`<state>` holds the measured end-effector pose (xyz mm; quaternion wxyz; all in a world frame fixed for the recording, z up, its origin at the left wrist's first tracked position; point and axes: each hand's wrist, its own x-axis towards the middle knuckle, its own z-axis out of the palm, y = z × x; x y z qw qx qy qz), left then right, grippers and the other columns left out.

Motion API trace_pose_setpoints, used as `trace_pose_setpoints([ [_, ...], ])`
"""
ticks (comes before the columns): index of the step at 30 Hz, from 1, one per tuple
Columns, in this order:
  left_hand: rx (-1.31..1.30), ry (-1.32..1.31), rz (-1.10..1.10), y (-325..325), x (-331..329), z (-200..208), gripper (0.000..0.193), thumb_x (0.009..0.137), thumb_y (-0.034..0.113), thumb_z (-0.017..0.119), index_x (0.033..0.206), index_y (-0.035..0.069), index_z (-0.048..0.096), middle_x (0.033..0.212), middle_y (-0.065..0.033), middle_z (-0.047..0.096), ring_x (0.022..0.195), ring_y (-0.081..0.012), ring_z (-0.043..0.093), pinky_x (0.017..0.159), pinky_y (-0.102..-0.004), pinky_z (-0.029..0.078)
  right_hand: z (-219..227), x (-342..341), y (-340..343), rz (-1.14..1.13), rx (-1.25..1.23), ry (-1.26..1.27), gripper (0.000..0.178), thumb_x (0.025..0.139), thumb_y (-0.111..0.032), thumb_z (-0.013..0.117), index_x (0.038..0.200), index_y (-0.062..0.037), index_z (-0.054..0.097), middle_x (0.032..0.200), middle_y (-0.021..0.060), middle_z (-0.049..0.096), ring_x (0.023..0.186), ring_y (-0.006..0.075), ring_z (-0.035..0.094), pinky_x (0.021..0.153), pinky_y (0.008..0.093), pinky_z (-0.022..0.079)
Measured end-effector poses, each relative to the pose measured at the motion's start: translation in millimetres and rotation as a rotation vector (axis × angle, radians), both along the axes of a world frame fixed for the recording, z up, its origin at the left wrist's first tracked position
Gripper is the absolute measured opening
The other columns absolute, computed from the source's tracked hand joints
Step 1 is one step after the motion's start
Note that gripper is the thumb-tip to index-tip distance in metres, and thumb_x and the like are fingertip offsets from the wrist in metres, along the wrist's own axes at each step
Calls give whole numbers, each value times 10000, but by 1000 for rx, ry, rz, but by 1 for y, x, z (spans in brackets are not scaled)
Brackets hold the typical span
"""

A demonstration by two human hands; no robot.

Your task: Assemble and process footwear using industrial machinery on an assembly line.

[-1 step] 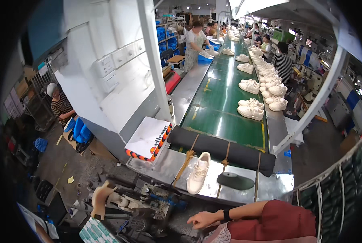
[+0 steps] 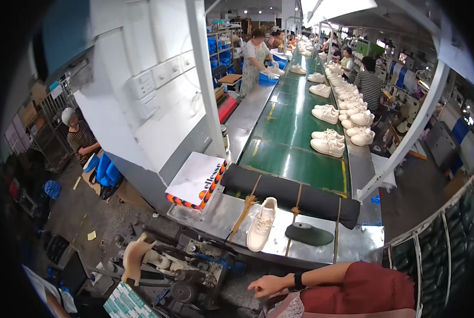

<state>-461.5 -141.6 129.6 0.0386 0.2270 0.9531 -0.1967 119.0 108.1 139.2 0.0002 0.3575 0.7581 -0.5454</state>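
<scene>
My right hand (image 2: 268, 286) hangs at the lower edge, below the near end of the metal bench (image 2: 194, 214). Its fingers are curled in, and nothing shows in them. A dark band circles the wrist above it, and the sleeve is red. My left hand is out of view. Closest to the right hand on the bench are a cream lace-up sneaker (image 2: 262, 225), toe toward me, and a dark green, sole-shaped flat piece (image 2: 309, 235) lying beside it. Neither is touched.
A black roll (image 2: 295, 196) tied with cords crosses the green conveyor's (image 2: 279, 143) near end. A white box (image 2: 197, 177) with an orange-black edge stands left. Cream sneakers (image 2: 327, 143) line the belt. Machinery (image 2: 189, 281) sits low left. A co-worker (image 2: 257, 58) handles shoes farther up.
The view has shifted very slightly. My right hand appears a few pixels farther right, with its fingers still curled. The sneaker and flat piece stay in place on the bench.
</scene>
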Motion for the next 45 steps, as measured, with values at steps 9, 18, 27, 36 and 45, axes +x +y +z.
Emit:
trace_pose_setpoints([
  [9, -153, -210, -293, -37, -70, 36, 853, 796, 578, 691, 1455, 92, 454, 1393, -171, 573, 1239, -298, 583, 960, -473, 488, 6, -31, -66, -133, -19, -213, 576, 900, -395, 623, 1355, -48, 560, 988, 98, 733, 908, 289, 701, 798, 380, 540],
  [18, -261, -396, -292, -5, -38, 52, 961, 693, 614, 779, 1394, 19, 502, 1284, -224, 626, 1184, -341, 613, 918, -433, 519, -33, 1, -91, -201, -128, -126, 552, 859, -355, 636, 1292, -15, 592, 946, 137, 743, 875, 321, 703, 770, 396, 549],
  [27, -121, -485, -584, 40, 228, 131, 819, 779, 579, 706, 1342, 10, 536, 923, -248, 704, 903, -420, 679, 778, -505, 547, -37, 17, -41, -378, -1513, 128, 871, 865, -463, 712, 1541, -132, 275, 1408, 182, 483, 1199, 321, 580, 936, 455, 517],
  [36, 708, -405, -1123, 128, 380, 150, 581, 692, 98, 695, 1259, 197, 614, 1275, -168, 540, 1241, -394, 495, 1024, -538, 421, 87, -5, 21, -373, -1233, 604, 615, 942, -262, 645, 1458, -20, 416, 1369, 158, 562, 1142, 273, 619, 990, 382, 507],
  [45, 1205, -545, -708, 196, 359, 104, 1010, 586, -34, 805, 1465, 30, 312, 1347, -278, 443, 1258, -471, 436, 1064, -493, 403, 129, -115, 70, -298, 268, 582, 875, 849, -234, 670, 1542, 48, 216, 1496, 273, 406, 1380, 337, 432, 1144, 391, 333],
])
